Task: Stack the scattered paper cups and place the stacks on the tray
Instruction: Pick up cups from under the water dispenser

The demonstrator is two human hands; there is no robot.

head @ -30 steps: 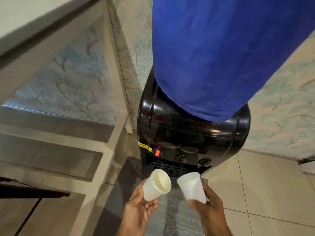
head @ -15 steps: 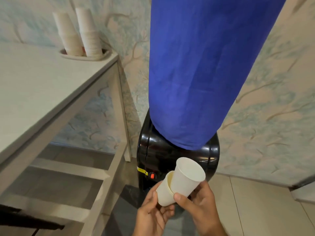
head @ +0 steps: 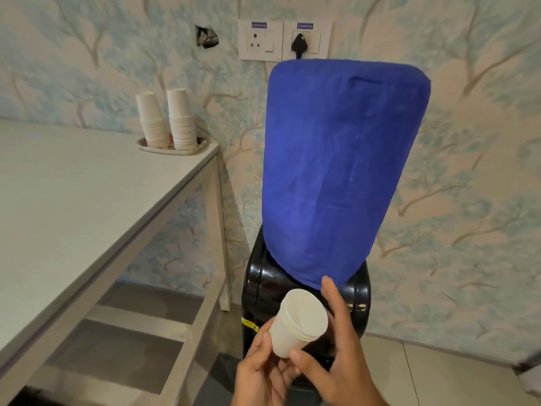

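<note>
- Two nested paper cups (head: 298,322) sit in the head view's near centre, held tilted with the mouth up and to the right; the doubled rim lines suggest one cup is pushed inside the other.
- The left hand (head: 263,373) has its grip clamped on the cups' base, thumb on the near side; this looks like the hand that carries the load.
- The right hand (head: 336,356) has its thumb on the cups' lower wall while its fingers (head: 332,294) stand spread behind the rim, so its grip is closed only loosely on the cups, probably steadying them.
- Judging by this, the small stack is made and the next step is carrying it to the tray.
- The tray (head: 175,149) sits at the far right corner of the pale worktop (head: 87,200), to the left and well apart from the hands; two tall cup stacks (head: 167,121) stand upside down on it, side by side.
- Right of the worktop, a black water dispenser (head: 263,288) carries a bottle under a blue cover (head: 336,171), directly behind the held cups.
- The wall has tree-patterned wallpaper and a socket plate (head: 285,41) with a plug in; the floor is tiled.
</note>
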